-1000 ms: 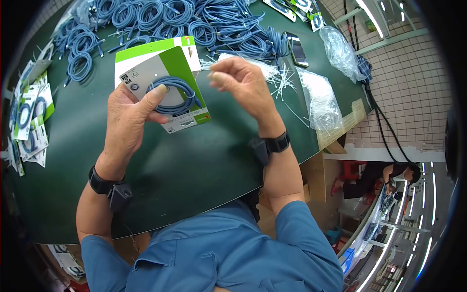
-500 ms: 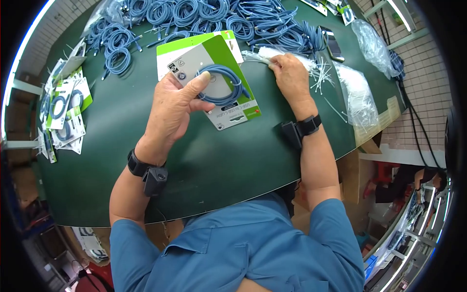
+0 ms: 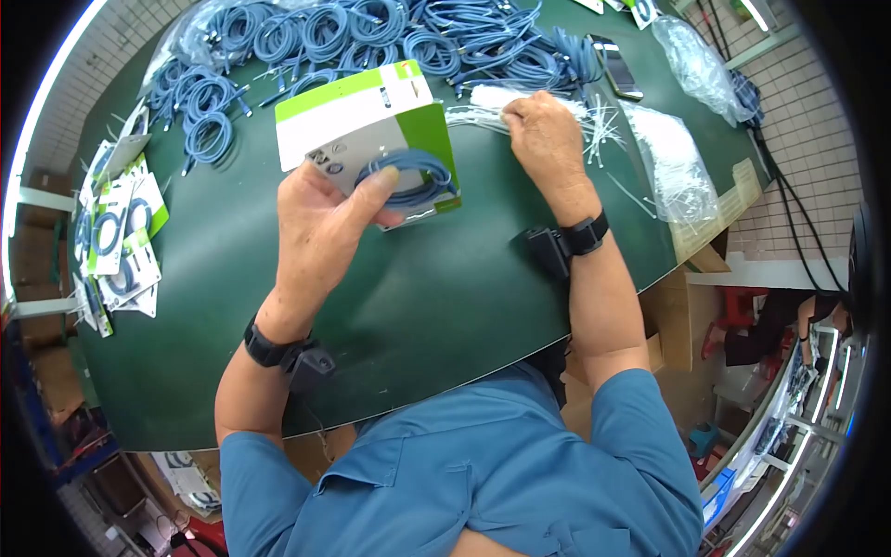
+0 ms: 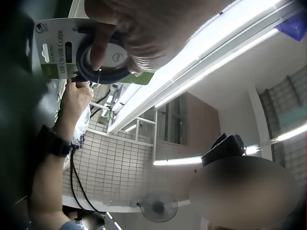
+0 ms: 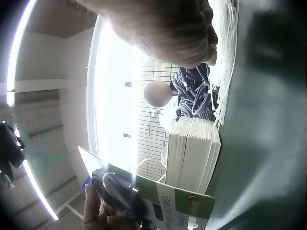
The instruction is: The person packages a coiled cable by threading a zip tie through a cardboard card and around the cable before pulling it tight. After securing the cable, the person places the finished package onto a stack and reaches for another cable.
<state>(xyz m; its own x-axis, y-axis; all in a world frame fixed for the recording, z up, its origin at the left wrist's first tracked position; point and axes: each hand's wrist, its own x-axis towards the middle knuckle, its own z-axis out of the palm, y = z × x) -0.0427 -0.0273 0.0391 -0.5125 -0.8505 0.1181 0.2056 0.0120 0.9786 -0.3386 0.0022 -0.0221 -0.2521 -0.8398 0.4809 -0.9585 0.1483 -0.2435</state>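
My left hand [image 3: 320, 223] holds a grey-and-green backing card [image 3: 429, 133] with a coiled blue USB-C cable [image 3: 422, 167] on it, thumb pressed over the coil. The card's "USB-C to USB-C cable" print [image 4: 60, 52] reads in the left wrist view. Right behind it stands a thick stack of cards [image 5: 192, 153], white and green on top. Over at the pile of white cable ties [image 3: 471, 116], my right hand [image 3: 548, 144] pinches at their ends with thumb and fingers curled together. Its fingertips partly hide the ties there.
Many coiled blue cables [image 3: 325, 35] lie along the table's far side. Carded cables [image 3: 116, 218] are heaped at the left. On the right are a phone [image 3: 615, 67], a bag of cable ties [image 3: 673, 162] and a clear plastic bag [image 3: 694, 70]. Another person sits beyond the right edge.
My right hand has moved right, away from the card, to the white cable ties, and stays there. The card in my left hand has tilted so its face shows more edge-on.
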